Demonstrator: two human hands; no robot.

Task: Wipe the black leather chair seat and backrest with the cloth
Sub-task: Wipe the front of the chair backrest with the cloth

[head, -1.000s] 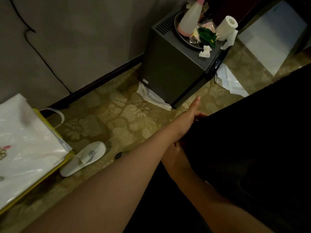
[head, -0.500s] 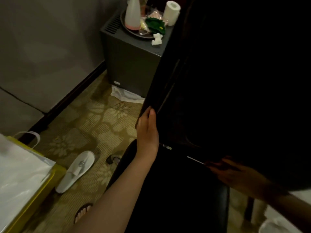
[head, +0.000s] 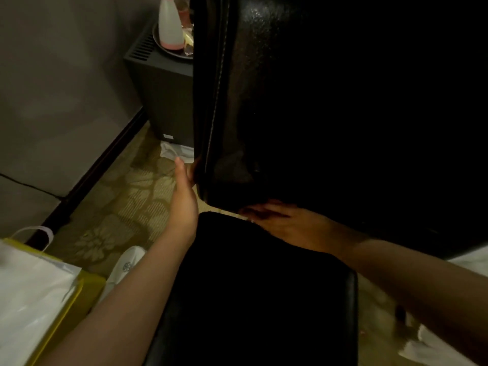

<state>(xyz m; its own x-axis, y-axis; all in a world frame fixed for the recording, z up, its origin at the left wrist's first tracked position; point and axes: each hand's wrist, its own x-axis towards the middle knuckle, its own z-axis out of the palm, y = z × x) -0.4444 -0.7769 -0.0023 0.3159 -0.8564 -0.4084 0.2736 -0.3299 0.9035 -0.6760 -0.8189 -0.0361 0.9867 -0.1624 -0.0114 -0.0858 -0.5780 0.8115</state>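
1. The left hand [head: 184, 196] lies against the lower left edge of the black leather chair backrest [head: 303, 101], thumb pointing up along the white-stitched seam, the other fingers hidden behind the edge; whether they curl round it cannot be told.
2. The right hand [head: 280, 220] lies in deep shadow at the bottom of that backrest, in the gap above the black leather chair seat [head: 250, 299], fingers stretched flat toward the left; whether it holds anything cannot be told.
3. No part of the cloth can be made out in the dark round either hand.
4. The seat fills the foreground directly below the backrest, its right front corner catching a glint of light.
5. Left of the backrest stands a dark grey box-shaped cabinet [head: 163, 101], partly hidden behind it, bearing a round metal tray [head: 169, 50] with a white-and-pink plastic spray bottle [head: 170, 25].
6. On the floral patterned carpet [head: 126, 207] left of the seat lie a white slipper [head: 126, 265] and, further left, a white-and-yellow paper bag [head: 34, 299] with a looped handle.
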